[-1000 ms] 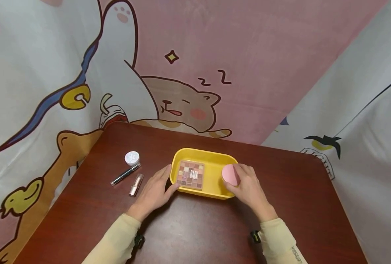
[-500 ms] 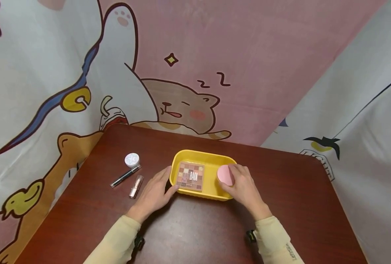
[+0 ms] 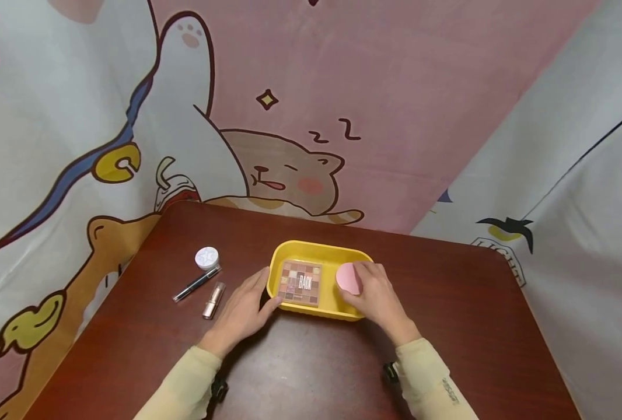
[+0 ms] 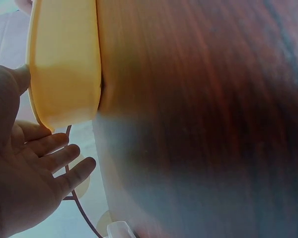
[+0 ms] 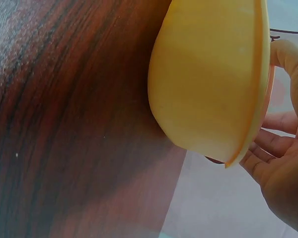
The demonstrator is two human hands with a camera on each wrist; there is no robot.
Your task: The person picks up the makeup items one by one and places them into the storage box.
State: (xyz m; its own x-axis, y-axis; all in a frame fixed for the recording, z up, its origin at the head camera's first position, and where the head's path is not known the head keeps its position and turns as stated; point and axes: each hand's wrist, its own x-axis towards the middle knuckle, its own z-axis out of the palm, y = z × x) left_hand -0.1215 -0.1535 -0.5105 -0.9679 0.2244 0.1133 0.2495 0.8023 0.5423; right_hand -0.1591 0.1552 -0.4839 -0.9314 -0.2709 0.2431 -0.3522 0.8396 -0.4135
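In the head view, a yellow tray [image 3: 337, 248] stands on the table with a square eyeshadow palette [image 3: 300, 283] in its left part. My right hand [image 3: 376, 291] grips a pink round compact [image 3: 348, 278] between thumb and fingers, over the tray's right part. The right wrist view hides the compact behind the tray wall [image 5: 208, 74]. At the tray's left end rests my left hand [image 3: 243, 312]. Its thumb and index finger touch the rim in the left wrist view, where the other fingers [image 4: 64, 158] extend loosely, holding nothing.
Left of the tray on the brown table [image 3: 300, 373] lie a round white case [image 3: 207, 257], a dark slim pen-like tube [image 3: 196, 284] and a rose-gold lipstick [image 3: 213, 300]. A cartoon-print curtain [image 3: 395, 116] hangs behind the table.
My right hand has carried the pink compact left, further in from the tray's right end towards the palette. The left hand keeps its place at the tray, and the head view has shifted slightly.
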